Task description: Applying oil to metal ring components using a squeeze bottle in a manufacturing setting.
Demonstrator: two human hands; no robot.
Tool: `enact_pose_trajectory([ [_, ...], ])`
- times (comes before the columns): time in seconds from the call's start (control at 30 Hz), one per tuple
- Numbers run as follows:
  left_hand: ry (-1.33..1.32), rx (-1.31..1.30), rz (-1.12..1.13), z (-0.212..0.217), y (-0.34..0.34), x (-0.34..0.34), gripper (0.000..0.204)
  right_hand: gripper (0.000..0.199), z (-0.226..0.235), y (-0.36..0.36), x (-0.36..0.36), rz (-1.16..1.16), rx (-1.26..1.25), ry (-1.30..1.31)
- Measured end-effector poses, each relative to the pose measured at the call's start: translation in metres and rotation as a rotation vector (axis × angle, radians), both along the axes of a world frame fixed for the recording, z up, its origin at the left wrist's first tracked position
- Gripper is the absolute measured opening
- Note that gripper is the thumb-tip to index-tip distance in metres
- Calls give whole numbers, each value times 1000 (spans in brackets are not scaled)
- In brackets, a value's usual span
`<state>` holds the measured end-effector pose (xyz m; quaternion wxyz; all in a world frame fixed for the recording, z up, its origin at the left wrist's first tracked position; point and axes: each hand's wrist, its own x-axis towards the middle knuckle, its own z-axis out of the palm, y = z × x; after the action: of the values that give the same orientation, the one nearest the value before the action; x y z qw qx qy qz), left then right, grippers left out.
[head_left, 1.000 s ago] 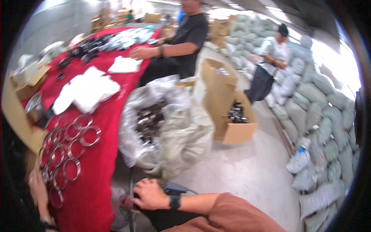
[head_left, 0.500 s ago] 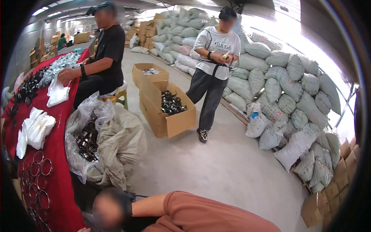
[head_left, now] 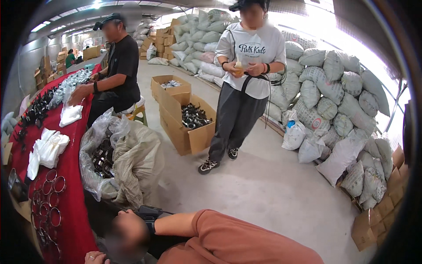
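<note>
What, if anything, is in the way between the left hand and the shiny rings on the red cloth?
Nothing that I can see: only red cloth shows between the left hand and the metal rings. The hand is partly cut off by the picture's lower edge.

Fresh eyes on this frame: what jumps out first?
Probably the big pile of stuffed pale sacks along the right side. Next, the bright red cloth running down the left, with shiny metal rings at its near end. Between them, a standing person beside an open cardboard box of small dark parts.
</note>
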<state>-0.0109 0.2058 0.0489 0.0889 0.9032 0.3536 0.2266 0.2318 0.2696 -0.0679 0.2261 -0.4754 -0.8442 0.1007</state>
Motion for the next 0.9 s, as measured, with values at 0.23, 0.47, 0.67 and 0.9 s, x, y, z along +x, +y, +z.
enact_pose_trajectory([
  [0.23,1,-4,34,-4,-5,5,12,47,-12,1,8,35,-101,106],
  [0.47,60,-72,82,-14,2,3,13,45,2,-23,57,140,-141,266],
  [0.67,-375,-387,354,-34,8,-18,17,33,-10,-28,91,68,-129,576],
  [0.9,-659,-301,533,-53,10,-27,19,24,-47,-32,123,-227,-260,787],
])
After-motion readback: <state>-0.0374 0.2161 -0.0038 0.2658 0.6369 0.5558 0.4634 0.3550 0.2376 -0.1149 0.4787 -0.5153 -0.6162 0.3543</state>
